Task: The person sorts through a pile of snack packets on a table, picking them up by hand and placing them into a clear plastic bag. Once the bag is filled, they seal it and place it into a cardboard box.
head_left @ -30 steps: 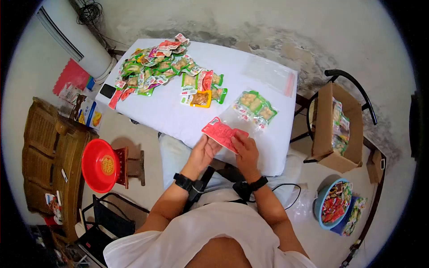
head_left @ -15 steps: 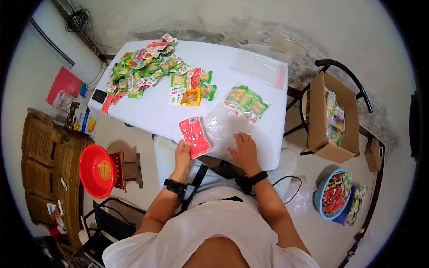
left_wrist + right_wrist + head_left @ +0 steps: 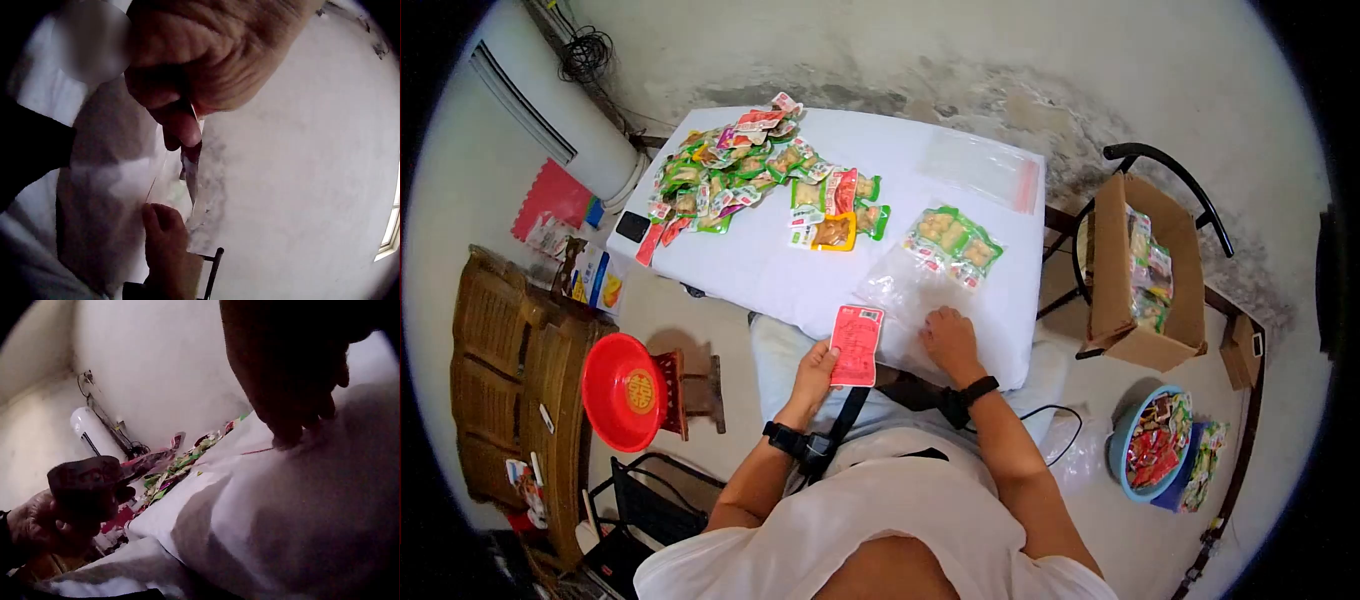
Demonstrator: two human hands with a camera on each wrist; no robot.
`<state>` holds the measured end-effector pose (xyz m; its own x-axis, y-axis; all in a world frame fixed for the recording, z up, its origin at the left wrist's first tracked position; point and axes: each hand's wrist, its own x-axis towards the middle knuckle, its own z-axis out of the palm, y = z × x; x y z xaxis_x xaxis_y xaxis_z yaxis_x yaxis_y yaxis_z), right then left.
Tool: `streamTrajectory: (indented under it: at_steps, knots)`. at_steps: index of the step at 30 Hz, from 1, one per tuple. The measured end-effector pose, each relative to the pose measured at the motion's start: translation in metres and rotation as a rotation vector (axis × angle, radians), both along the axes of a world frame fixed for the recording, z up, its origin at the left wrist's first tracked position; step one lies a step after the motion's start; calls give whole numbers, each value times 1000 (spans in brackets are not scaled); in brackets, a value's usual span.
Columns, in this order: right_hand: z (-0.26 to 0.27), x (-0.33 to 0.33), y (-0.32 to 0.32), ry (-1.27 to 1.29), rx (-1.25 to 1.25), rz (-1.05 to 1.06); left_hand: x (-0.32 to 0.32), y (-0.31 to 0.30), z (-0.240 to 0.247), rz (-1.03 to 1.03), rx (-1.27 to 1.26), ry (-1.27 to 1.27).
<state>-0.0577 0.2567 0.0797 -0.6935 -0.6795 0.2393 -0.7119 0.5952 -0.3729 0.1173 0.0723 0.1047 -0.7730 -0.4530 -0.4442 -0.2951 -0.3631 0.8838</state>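
Note:
My left hand [image 3: 811, 380] grips a flat red food packet [image 3: 857, 347] by its left edge, over the table's front edge. At the mouth of a clear zip bag [image 3: 892, 282], my right hand [image 3: 949, 343] pinches the rim; in the left wrist view the thumb and finger of the right hand [image 3: 165, 240] meet at the bag's thin reddish line. Green-edged food packets [image 3: 952, 240] lie inside the far end of the bag. In the right wrist view the right hand [image 3: 294, 381] is dark, its fingertips down at the bag's rim.
A heap of packets [image 3: 725, 172] covers the table's far left, with a small group of packets [image 3: 836, 212] beside it. Flat clear bags [image 3: 980, 172] lie at the back right, a phone [image 3: 633, 227] at the left edge. An open carton [image 3: 1145, 270] and a blue basin [image 3: 1150, 445] stand right.
The red packet passed from both hands to the left hand alone, swung left, then came back upright. My right hand let go of it, spread over the bag's mouth, then closed on the rim.

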Motion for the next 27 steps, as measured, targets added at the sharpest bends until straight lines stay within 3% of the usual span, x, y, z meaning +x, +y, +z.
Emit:
streamTrajectory:
  at_steps: [2,4,8,14,16,23,25,27]
  knots:
    - [-9,-1,-3,-20,8,-7,2,-1,2,-8,15,-23]
    - [-15,-2,-2,-44,18,-14,4,1,2,-12,107,125]
    - [1,1,1,-113,-221,-73,9,-3,5,-100,81,151]
    - [22,5,0,-100,-419,-94,-3,-3,34,-201,82,114]
    - [26,6,-1,-105,-448,-93,-9,-12,33,-412,-57,-17]
    - [25,8,-1,-171,-535,-114,-45,-18,41,-403,57,31]
    - [25,9,-1,-153,-559,-118,-50,-22,52,-517,23,-110]
    - [25,8,-2,-172,-559,-119,-50,-22,30,-498,49,-65]
